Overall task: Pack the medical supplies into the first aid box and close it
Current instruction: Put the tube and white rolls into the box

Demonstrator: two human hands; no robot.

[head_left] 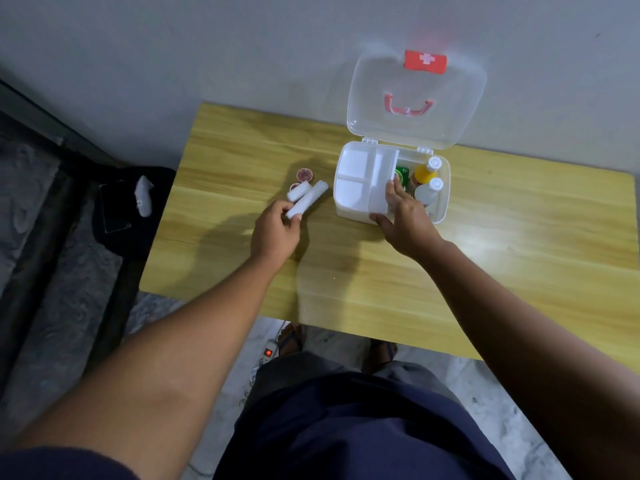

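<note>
The white first aid box (441, 216) stands open on the wooden table, its clear lid (415, 98) upright with a red cross latch. A white divided tray (360, 181) sits in its left half; a yellow bottle (425, 173), a white bottle (427, 192) and a green item (401, 174) fill the right half. My right hand (405, 213) grips the tray's right edge. My left hand (275, 228) pinches the near end of a long white gauze roll (310, 199). A shorter roll (298, 192) and two small red-lidded jars (305, 174) lie beside it.
The wooden table (519, 258) stands against a grey wall. A dark bag with a phone (114, 211) and a white object (143, 195) lies on the floor at left. A power strip (267, 353) and my sandalled feet sit under the table's near edge.
</note>
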